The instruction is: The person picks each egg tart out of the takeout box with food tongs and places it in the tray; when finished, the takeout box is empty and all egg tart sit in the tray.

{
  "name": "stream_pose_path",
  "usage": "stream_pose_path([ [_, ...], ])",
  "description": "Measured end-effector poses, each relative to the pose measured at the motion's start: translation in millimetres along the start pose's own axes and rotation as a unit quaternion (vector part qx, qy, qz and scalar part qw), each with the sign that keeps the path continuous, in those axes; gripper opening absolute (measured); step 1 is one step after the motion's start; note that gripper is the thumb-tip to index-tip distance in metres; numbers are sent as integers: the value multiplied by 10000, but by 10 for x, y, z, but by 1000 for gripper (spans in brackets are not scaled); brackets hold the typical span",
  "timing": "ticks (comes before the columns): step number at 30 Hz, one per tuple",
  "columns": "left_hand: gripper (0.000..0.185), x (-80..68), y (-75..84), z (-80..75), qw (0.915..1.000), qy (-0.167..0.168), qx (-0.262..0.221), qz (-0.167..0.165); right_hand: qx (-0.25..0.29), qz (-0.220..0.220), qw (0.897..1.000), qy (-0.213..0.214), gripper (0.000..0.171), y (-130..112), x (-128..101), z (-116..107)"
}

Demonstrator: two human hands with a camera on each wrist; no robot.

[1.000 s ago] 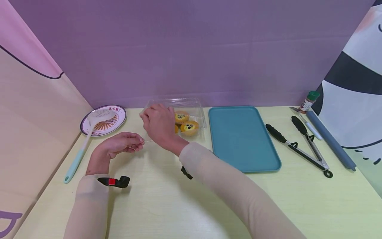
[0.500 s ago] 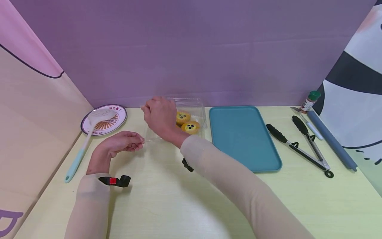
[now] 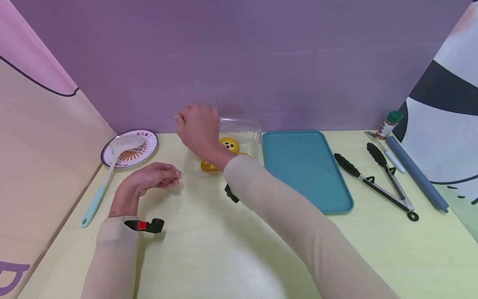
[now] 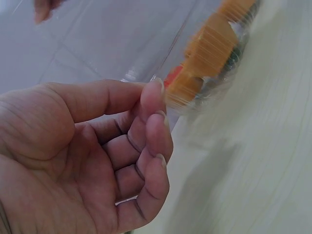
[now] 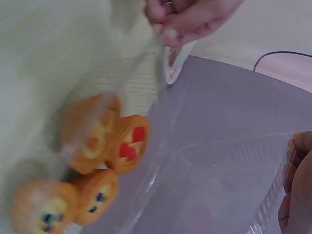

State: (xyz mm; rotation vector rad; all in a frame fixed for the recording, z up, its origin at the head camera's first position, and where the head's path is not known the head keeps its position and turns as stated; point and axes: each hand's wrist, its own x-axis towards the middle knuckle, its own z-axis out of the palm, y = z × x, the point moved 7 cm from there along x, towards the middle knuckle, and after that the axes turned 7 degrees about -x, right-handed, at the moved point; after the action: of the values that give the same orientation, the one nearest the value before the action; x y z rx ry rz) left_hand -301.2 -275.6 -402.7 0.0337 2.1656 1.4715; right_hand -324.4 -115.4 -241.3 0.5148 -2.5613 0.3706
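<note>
A clear plastic clamshell box [image 3: 252,143] stands at the back of the table. Inside lie several small tarts [image 3: 229,144], golden with yellow tops and dark or red heart-shaped decorations, as the right wrist view shows. My left hand [image 3: 154,176] pinches the box's front left corner between thumb and forefinger, its other fingers curled. My right hand [image 3: 201,128] holds the edge of the transparent lid [image 5: 204,180], which is raised and tilted back from the tarts. In the head view the right hand and forearm hide part of the box.
A blue tray [image 3: 306,174] lies right of the box. Farther right are black-tipped tongs [image 3: 384,191], a knife [image 3: 393,161], a green-capped jar [image 3: 390,124] and a grey-blue roll [image 3: 416,174]. At left, a slotted turner [image 3: 98,201] rests on a patterned plate [image 3: 149,149].
My right hand has risen, lifting the lid higher and farther open. More of the box's inside shows now, and the tarts have shifted toward the front left. The left hand stays at the corner.
</note>
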Motion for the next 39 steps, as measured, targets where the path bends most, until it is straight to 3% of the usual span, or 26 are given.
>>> stream_pose_path([
  [7, 36, 7, 32, 10, 9999, 99, 69, -27, -1203, -175, 9918, -383, 29, 46, 278, -61],
  [11, 38, 21, 53, 63, 9999, 96, 103, 58, -1557, -103, 9866, -484, 34, 233, 400, -120],
  [15, 39, 44, 68, 112, 9999, 68, 127, 74, -1055, 401, 9921, -556, 48, 656, 447, -207],
  [18, 39, 52, 76, 110, 9999, 74, 139, 17, -218, 888, 9952, -352, 51, 1079, 399, -233],
  [22, 41, 44, 82, 94, 9998, 63, 185, -47, 809, 1317, 9879, -108, 47, 1637, 255, -144],
  [27, 43, 24, 75, 83, 9998, 39, 174, -65, 1525, 1756, 9713, -505, 49, 2174, 12, 70],
  [32, 44, 14, 69, 79, 9999, 25, 165, 27, 1842, 1853, 9582, -1163, 50, 2433, -195, 295],
  [39, 45, 40, 88, 116, 9992, -124, 368, 126, 1886, 2090, 9386, -1993, 53, 2555, -359, 637],
])
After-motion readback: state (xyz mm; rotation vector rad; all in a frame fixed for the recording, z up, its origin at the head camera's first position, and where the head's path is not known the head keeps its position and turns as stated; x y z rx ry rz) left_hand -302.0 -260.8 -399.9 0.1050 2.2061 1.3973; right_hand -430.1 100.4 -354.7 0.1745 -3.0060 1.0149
